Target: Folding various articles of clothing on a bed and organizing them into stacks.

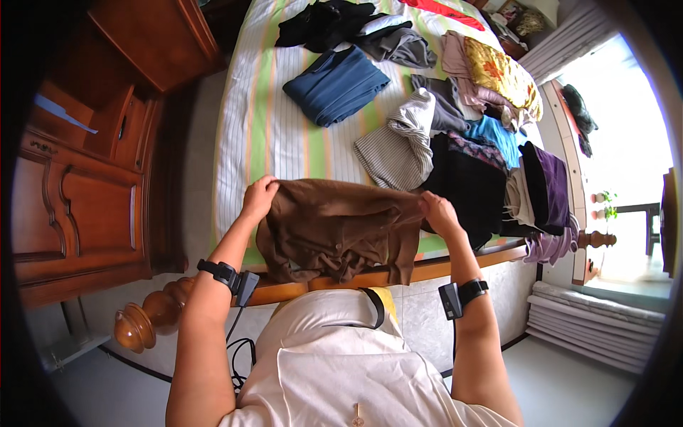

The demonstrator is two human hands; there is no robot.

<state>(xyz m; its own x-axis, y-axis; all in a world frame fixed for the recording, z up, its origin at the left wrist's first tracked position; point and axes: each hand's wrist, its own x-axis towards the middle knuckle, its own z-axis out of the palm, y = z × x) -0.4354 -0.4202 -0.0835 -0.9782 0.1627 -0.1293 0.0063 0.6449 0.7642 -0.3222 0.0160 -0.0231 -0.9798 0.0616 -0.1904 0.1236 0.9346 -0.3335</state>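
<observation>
A brown buttoned garment (341,224) is stretched between my two hands over the foot of the bed. My left hand (260,198) grips its upper left corner, and my right hand (439,213) pinches the upper right corner. The lower part hangs in loose folds against the wooden bed rail (469,262), with a button showing near its middle. Just beyond it lies a striped garment (397,149), partly bunched. Black clothing (464,187) spreads beside my right hand. Farther up rests a folded blue garment (336,85).
Black and grey clothes (325,24) lie at the far end of the striped bedsheet (267,107). A yellow patterned fabric (501,74) and a purple garment (552,187) are on the right. A wooden cabinet (90,203) stands left; a turned bedpost (136,325) juts out near my left forearm.
</observation>
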